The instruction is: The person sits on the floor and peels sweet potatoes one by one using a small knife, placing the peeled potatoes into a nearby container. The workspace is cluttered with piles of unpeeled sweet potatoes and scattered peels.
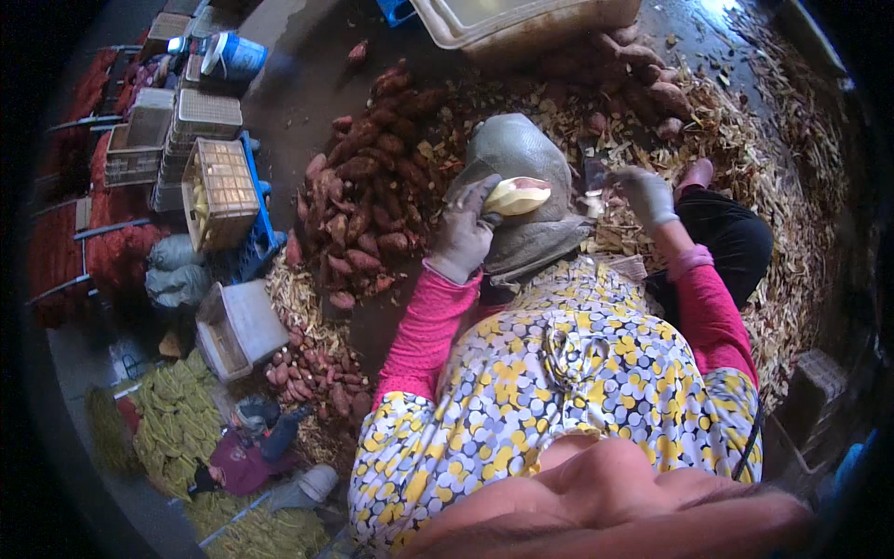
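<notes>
My left hand (464, 230), in a soiled pale glove, grips a partly peeled sweet potato (518, 196). Its flesh is pale yellow, and a patch of reddish skin shows on the upper side. Under it lies a grey cloth (520, 143) over my leg. On the right, my gloved right hand (642, 194) is raised above the peelings with its fingers bent around a small blurred tool, perhaps a peeler, whose blade end (594, 202) points left. Unpeeled red sweet potatoes (370, 182) are heaped on the floor to the left.
Peelings (789, 279) cover the floor at the right. More sweet potatoes (667, 101) lie below a large plastic tub (531, 28) at the top. Stacked crates (220, 189), a white crate (255, 325) and a blue bucket (241, 57) stand left. Another person (248, 458) sits at the lower left.
</notes>
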Tool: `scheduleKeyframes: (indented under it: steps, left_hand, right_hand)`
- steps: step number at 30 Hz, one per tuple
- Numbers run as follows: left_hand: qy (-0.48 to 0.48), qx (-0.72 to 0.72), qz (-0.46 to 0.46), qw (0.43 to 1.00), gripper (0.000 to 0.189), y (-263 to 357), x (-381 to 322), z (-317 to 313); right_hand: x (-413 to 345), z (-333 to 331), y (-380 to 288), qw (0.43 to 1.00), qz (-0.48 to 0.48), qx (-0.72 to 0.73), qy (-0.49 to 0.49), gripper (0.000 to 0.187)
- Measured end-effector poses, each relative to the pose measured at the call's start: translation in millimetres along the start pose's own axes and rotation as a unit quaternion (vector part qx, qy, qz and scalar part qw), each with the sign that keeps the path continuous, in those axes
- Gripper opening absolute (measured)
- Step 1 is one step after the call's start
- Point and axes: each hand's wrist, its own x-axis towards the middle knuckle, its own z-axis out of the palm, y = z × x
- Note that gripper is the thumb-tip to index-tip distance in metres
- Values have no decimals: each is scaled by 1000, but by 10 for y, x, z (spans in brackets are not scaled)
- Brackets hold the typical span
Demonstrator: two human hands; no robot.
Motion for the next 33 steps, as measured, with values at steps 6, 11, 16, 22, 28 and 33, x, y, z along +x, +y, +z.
scheduleKeyframes:
  steps: [6,11,16,22,28,33]
  left_hand:
    - [-13,55,109,992,59,9,-12,-61]
    - [-4,14,89,996,66,40,20,-50]
    - [21,-1,127,992,63,50,-7,-74]
    - [-37,42,123,991,58,-4,-35,-102]
    - [-22,24,92,995,83,-67,-88,-6]
    - [-59,131,62,988,80,48,-58,72]
  right_hand:
    - [60,-137,-409,990,-83,108,-40,22]
    - [-71,141,142,991,93,-21,-91,23]
    - [-10,-140,-159,950,41,279,137,23]
    - [-56,15,-74,991,-17,-53,-125,32]
    - [-122,-216,-159,952,88,243,161,27]
    - [-110,-153,-526,986,-122,-26,-107,17]
